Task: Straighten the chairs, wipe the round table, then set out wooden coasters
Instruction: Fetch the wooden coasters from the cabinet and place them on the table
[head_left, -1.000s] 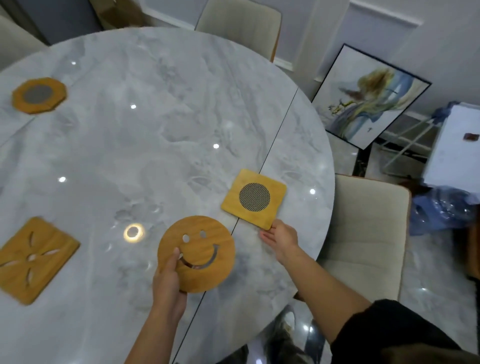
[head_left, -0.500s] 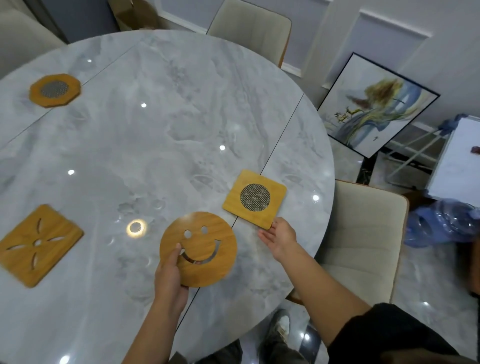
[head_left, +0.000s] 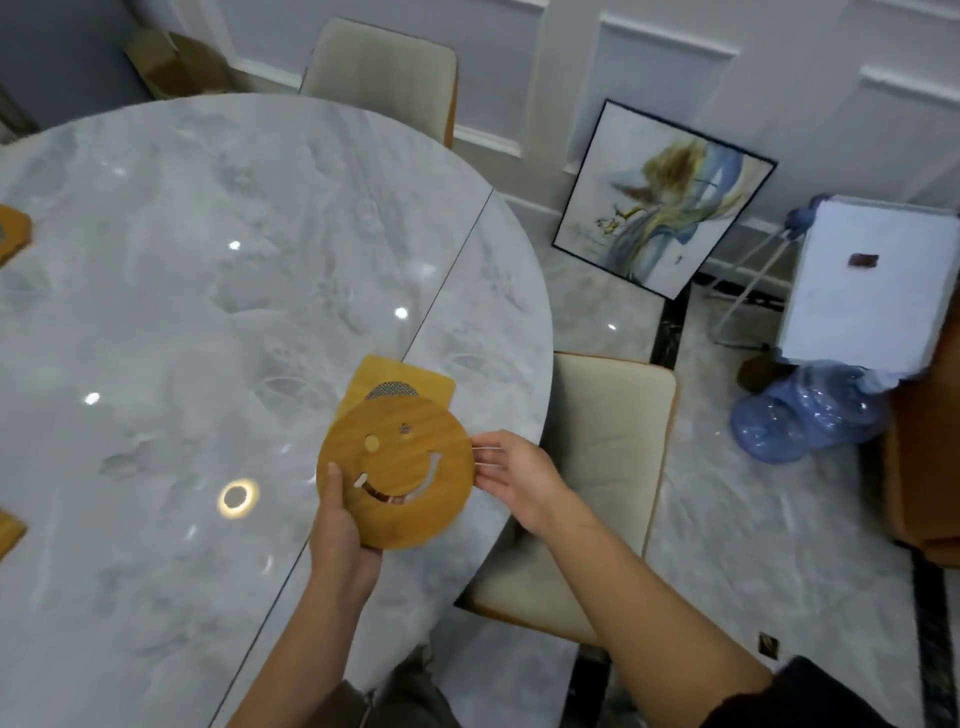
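Smiley coaster (head_left: 397, 475), round, wood: held just above the tabletop (head_left: 208, 312), near its right edge.
Left hand (head_left: 340, 540) grips the lower-left rim, thumb on the face and fingers beneath. The disc is tilted toward the wearer and partly hides the square mesh coaster (head_left: 400, 376) lying flat beyond it. Right hand (head_left: 511, 478) is spread with straight fingers, tips at the right rim; contact cannot be told. Judged purpose: two-handed steadying to level the piece before laying it down, likely by the cream chair (head_left: 597, 467). A partial coaster (head_left: 10, 234) shows at the left frame edge.
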